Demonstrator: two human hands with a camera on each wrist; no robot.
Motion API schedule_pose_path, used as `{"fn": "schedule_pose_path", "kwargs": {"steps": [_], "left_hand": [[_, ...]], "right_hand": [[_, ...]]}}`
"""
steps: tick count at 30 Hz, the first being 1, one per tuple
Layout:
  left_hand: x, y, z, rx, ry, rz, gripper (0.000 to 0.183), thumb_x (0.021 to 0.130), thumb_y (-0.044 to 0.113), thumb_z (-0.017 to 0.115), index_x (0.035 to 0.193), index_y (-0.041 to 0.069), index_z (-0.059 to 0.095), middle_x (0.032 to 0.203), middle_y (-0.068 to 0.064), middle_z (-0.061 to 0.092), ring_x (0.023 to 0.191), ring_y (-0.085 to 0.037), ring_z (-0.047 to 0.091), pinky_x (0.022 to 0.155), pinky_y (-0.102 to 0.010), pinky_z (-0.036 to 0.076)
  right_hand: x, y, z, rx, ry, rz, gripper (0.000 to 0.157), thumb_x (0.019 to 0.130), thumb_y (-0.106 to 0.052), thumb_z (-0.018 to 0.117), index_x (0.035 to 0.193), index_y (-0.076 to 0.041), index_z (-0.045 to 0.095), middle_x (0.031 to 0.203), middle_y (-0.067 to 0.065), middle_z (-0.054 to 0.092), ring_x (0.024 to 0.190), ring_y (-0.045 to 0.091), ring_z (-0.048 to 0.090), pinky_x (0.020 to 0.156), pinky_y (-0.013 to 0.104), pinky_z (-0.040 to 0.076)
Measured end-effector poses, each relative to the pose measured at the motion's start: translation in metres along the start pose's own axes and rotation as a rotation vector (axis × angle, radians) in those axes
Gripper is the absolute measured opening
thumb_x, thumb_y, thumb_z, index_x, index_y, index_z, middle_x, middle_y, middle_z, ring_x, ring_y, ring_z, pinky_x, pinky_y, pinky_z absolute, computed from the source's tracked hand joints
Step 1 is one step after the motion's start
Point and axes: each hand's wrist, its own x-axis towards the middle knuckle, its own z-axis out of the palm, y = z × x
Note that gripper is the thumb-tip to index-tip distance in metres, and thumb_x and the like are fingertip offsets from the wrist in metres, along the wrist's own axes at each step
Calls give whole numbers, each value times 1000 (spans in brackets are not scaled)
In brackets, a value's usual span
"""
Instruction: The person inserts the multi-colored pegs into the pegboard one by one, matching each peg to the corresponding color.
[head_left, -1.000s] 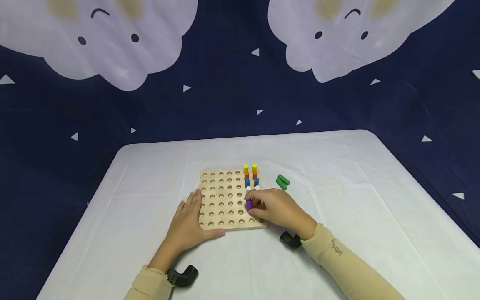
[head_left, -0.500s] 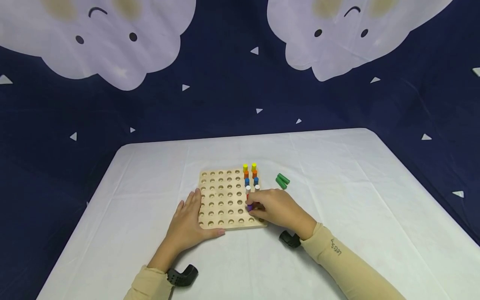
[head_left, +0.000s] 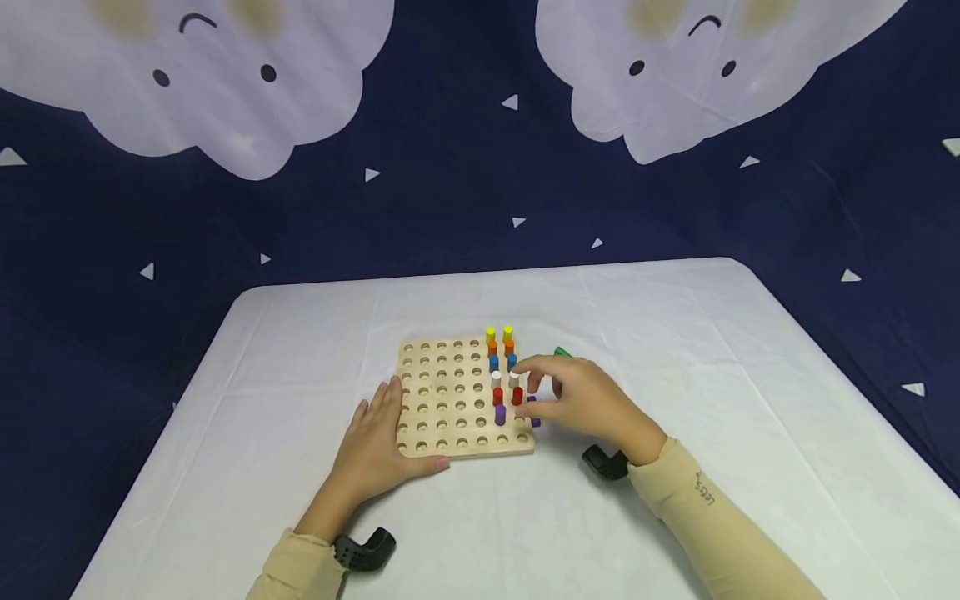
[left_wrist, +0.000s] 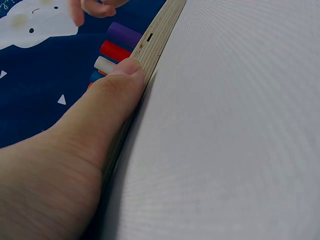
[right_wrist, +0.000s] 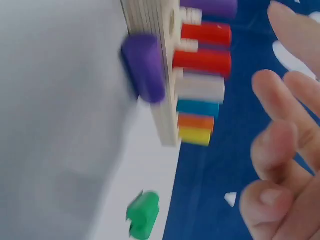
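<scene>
The pegboard (head_left: 450, 398) is lying on the surface (head_left: 675, 500). Pegs (head_left: 501, 367) are standing in its right columns; one loose peg (head_left: 534, 414) is lying just right of it, two more (head_left: 561, 353) lying farther right and behind.

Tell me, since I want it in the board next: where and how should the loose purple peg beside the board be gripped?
Pinch the purple peg across its round sides, near the middle, coming from above and the right. It lies on the table against the board's right edge, so the board side is blocked.
</scene>
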Motion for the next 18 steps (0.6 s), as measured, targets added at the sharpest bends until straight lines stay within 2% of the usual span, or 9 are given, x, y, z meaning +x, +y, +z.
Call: {"fn": "schedule_pose_path", "kwargs": {"steps": [4,7,13,18], "left_hand": [[1,0,-1,-5,1,0,150,54,88,70,158,0,9,165,-17,16,154,-35,15,126,-54,8],[1,1,-2,-13,13,2,149,54,87,71,158,0,10,165,-17,16,154,-35,16,126,-54,9],[-1,0,0,-11,9,-8,150,53,90,69,158,0,10,165,-17,16,154,-35,17,126,-54,9],[-2,0,2,-5,22,-3,151,52,92,66,158,-1,11,165,-18,17,154,-35,17,125,-55,9]], "right_hand": [[-3,14,-7,103,-66,117,56,77,-34,86,126,-17,65,91,-7,69,63,11,52,53,22,44],[-3,24,-6,142,-141,157,59,78,-33,85,129,-14,62,89,-9,67,63,11,53,55,22,46],[-5,35,4,150,-280,191,57,82,-32,81,130,-10,60,84,-11,64,64,6,54,59,21,46],[-6,37,10,163,-292,184,52,86,-29,78,128,-4,62,80,-9,62,67,6,52,62,21,46]]}}
